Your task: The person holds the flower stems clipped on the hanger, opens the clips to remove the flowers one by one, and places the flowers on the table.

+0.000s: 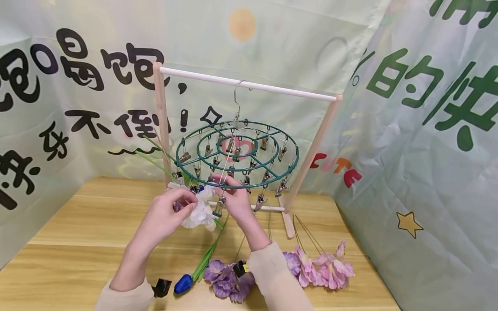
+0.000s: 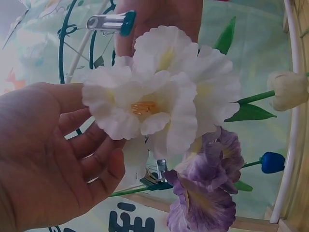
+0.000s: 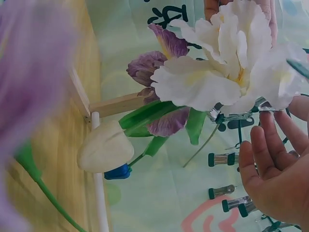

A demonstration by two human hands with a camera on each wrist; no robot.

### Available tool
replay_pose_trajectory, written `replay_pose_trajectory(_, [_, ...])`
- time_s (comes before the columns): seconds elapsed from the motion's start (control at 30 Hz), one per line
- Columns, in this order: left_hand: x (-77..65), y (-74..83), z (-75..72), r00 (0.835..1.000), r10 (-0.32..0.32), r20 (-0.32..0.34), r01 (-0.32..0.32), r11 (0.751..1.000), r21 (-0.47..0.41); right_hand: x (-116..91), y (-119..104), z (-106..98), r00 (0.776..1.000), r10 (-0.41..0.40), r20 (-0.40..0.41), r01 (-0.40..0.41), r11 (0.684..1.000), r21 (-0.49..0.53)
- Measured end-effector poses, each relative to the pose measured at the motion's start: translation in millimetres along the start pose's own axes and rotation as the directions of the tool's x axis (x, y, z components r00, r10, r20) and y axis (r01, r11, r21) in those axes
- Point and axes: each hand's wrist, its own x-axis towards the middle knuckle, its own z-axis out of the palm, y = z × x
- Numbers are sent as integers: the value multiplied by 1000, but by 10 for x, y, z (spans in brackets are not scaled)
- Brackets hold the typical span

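A white artificial flower [image 1: 200, 209] hangs at the front left of a round green clip hanger [image 1: 268, 172]. My left hand [image 1: 167, 211] pinches the edge of a petal with thumb and forefinger; the petal partly hides their tips in the left wrist view. On the flower's other side, my right hand [image 3: 275, 164] has its fingers loosely extended, the tips right at the petals and a metal clip [image 3: 236, 115]. A purple flower [image 2: 205, 188], a white tulip [image 3: 106, 147] and a blue tulip [image 2: 273, 162] show beside the white flower.
The hanger hooks over the white bar [image 1: 249, 85] of a wooden stand [image 1: 311, 151]. Several empty clips [image 1: 260, 201] dangle around it. On the table [image 1: 78, 242] lie a blue tulip [image 1: 183, 284], purple flowers [image 1: 229, 280] and pink flowers [image 1: 330, 272]. Printed cloth walls stand behind.
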Motion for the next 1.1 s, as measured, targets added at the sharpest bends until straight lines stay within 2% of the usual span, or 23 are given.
replay_pose_trajectory(0.27, [0,-9,43,997,-1,82,-1,1000,25,40,-14,1,998,-38,40,40,999,-36])
replay_pose_trajectory(0.4, [-2,-1,54,994,-8,107,4,999,39,38,-14,-7,999,-6,46,7,1000,-30])
replay_pose_trajectory(0.53, [-3,5,28,993,-15,119,13,1000,20,22,1,-15,999,39,2,-39,998,-46])
replay_pose_trajectory(0.63, [-8,4,-5,995,-17,100,17,1000,-2,9,4,-19,998,59,-38,-61,997,-49])
replay_pose_trajectory(0.77, [-21,-6,-52,1000,-15,22,15,1000,-26,-14,-12,-22,996,59,-63,-62,997,-41])
replay_pose_trajectory(0.9, [-23,-6,-87,992,-40,-122,35,998,-45,-30,-25,-22,997,44,-60,-46,998,-31])
replay_pose_trajectory(0.97, [-16,2,-93,973,-79,-215,68,996,-59,-31,-17,-17,998,40,-50,-41,999,-20])
replay_pose_trajectory(1.03, [-7,5,-92,946,-120,-302,100,992,-81,-27,1,-7,999,36,-35,-36,999,-5])
replay_pose_trajectory(1.1, [3,3,-84,918,-158,-363,125,986,-112,-19,22,8,1000,13,-21,-13,1000,3])
